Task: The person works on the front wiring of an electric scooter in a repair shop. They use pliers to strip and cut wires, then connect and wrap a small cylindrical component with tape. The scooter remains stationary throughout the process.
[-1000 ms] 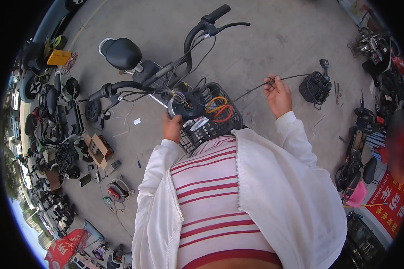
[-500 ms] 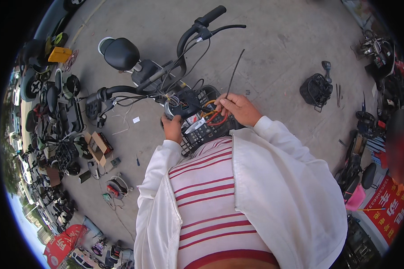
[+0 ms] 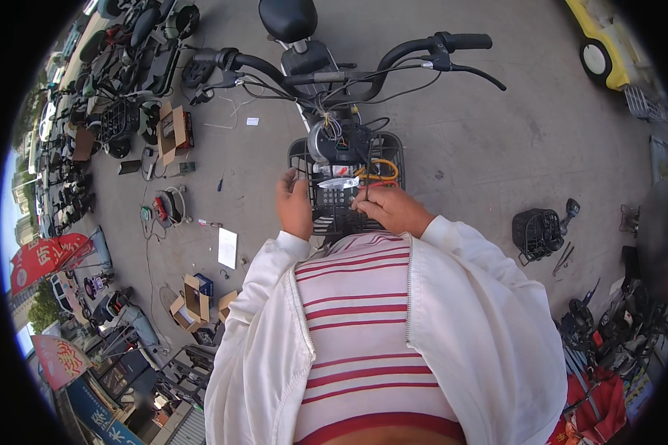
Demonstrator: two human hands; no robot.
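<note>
White jacket (image 3: 490, 326), worn open, nearest the lens. Right hand (image 3: 395, 209): over the near right part of a black bicycle-type basket (image 3: 334, 202), thumb and fingers pinched together on what looks like a thin dark strip (image 3: 368, 172) standing up across it. Left hand (image 3: 295, 208): at the basket's left side, fingers loosely parted, nothing seen in it; contact with the rim cannot be told. In the basket: one silver tool (image 3: 339, 182), exact kind unclear; one orange loop (image 3: 384, 170). Beyond these, at the far part of the basket, one round dark housing (image 3: 321, 144), thin coloured wires (image 3: 332, 127) exposed at it. Condition: judged part-done; lead positions reached, wiring not yet covered, strip not visibly fastened; whether any wire is joined cannot be read. Handlebar (image 3: 386, 70), black, both grips present. Saddle (image 3: 288, 18), cut off above. Farther out: one basket-like black container (image 3: 536, 236) with a power drill (image 3: 571, 209) beside it; parked scooters (image 3: 137, 55), crowded, bent by the lens; yellow vehicle (image 3: 605, 44), partly outside the view.
</note>
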